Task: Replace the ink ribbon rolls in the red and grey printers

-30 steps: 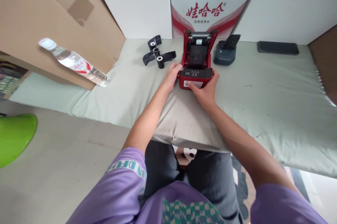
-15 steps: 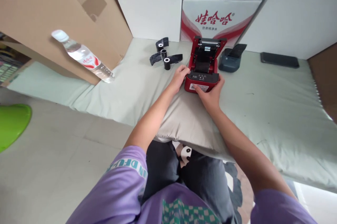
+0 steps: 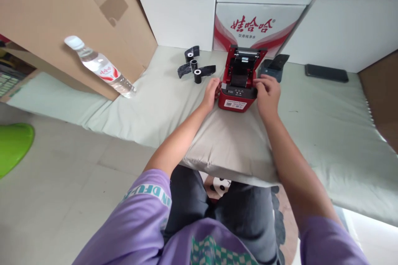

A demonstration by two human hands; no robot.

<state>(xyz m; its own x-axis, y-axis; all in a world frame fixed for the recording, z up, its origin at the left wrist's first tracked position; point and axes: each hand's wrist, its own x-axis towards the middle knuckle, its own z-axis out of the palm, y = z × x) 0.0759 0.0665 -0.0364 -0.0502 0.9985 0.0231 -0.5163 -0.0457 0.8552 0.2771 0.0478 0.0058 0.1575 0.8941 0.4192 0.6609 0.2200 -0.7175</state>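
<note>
A: Now, where is the red printer (image 3: 238, 86)?
B: On the grey pillow (image 3: 230, 144), lid open.
A: Hands?
B: Left hand (image 3: 212, 91) and right hand (image 3: 266, 93) clasp its sides, fingers curled against it.

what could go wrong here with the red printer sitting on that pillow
The red printer sits on a soft pillow, so a press from the left hand or right hand might tip or slide it. Its lid stands open, so fingers near the edge could get pinched. The black rolls lie loose close by and might get knocked.
</note>
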